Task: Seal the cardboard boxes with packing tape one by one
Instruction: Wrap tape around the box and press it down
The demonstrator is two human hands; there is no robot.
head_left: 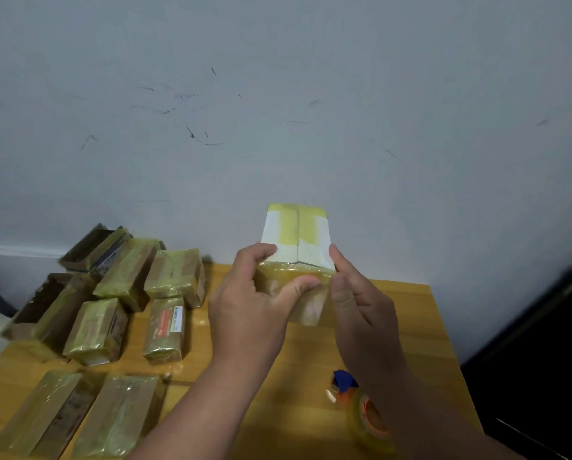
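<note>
Boxes [112,307] already wrapped in yellowish tape sit piled at the left of the wooden table [311,353], set aside, I judge, as finished. At centre I hold one box [296,257] lifted and tilted toward me so its taped end faces me. My left hand [244,307] clamps its left side, thumb pressing the tape flat. My right hand [361,307] rests on the right edge, fingers loosely curled — likely smoothing. Lower right, beneath my right forearm, lies the tape roll [371,423] — within easy reach.
</note>
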